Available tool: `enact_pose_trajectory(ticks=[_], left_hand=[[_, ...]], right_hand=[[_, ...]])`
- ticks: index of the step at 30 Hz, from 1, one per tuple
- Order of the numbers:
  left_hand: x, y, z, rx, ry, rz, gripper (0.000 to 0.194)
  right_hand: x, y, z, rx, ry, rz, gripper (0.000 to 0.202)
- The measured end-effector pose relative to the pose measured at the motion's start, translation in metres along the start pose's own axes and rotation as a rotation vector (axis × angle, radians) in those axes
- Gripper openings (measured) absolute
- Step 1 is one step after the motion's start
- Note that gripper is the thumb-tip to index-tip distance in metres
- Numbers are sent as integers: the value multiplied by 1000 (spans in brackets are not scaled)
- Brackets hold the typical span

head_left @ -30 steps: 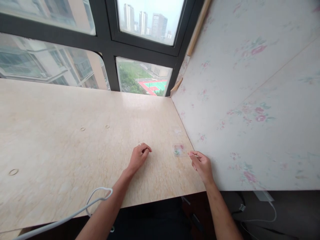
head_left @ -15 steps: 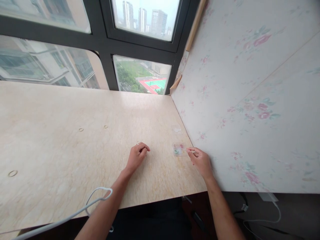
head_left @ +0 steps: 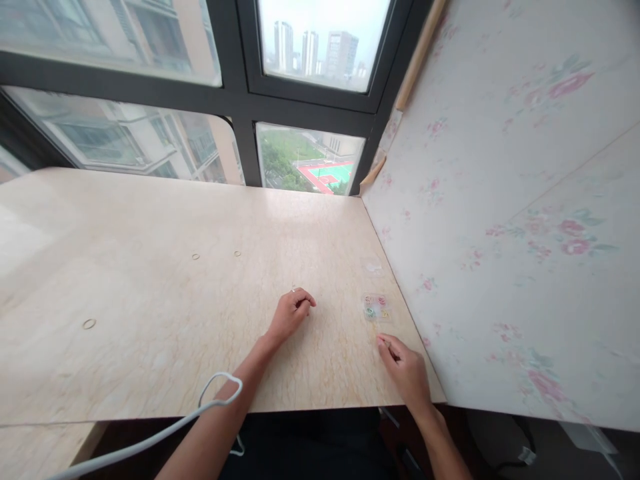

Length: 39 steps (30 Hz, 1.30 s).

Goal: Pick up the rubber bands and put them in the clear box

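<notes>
On the counter (head_left: 165, 373), the left hand (head_left: 293, 310) rests loosely curled. The right hand (head_left: 406, 370) has drawn back from the clear box (head_left: 376, 308), leaving it untouched just beyond; whether its bunched fingers (head_left: 393, 341) grip anything small, I cannot tell.

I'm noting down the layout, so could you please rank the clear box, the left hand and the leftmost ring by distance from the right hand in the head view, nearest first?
1. Clear box: just beyond the right hand.
2. Left hand: to the left of the box.
3. Leftmost ring: far left, well past the left hand.
</notes>
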State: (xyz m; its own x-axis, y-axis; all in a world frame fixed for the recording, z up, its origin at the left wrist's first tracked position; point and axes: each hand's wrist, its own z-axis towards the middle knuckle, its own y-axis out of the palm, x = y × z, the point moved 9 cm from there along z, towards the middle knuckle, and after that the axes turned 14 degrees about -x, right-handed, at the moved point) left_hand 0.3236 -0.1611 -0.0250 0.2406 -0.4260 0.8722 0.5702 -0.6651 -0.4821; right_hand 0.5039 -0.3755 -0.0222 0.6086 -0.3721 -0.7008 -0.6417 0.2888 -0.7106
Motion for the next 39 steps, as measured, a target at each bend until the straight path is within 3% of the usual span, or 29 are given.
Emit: enact_pose_trajectory(ticks=[2,4,7,9,12,16,21,25,32,36,39], left_hand=[[-2,-4,3,-31,-9,90,24],[-8,-18,8,-17,-55,200,22],[-30,-61,14,54,-226,388,24],[-51,-99,14,101,-407,539,32],[-74,-152,12,174,-558,636,42],[-90,-188,14,134,-605,717,33],[-94,-194,21,14,-548,763,27],[-96,-193,25,-13,-526,750,21],[-105,-193,28,-67,-590,545,6],[-99,-182,25,-98,-572,374,6],[-91,-164,23,-134,-540,223,8]], right_hand=[[-1,4,-4,9,-27,-33,39],[-1,4,-5,0,-33,-16,42],[0,1,-5,-16,-24,-8,49],[1,1,-5,-28,-26,-9,54],[6,5,-4,-54,-30,21,56],[8,9,-4,-71,-23,33,56],[2,7,-7,-38,-1,51,54],[2,7,-6,-30,-7,19,54],[16,15,0,-97,-72,-52,56],[11,16,1,-117,-114,-61,56],[5,12,-1,-82,-136,-57,58]])
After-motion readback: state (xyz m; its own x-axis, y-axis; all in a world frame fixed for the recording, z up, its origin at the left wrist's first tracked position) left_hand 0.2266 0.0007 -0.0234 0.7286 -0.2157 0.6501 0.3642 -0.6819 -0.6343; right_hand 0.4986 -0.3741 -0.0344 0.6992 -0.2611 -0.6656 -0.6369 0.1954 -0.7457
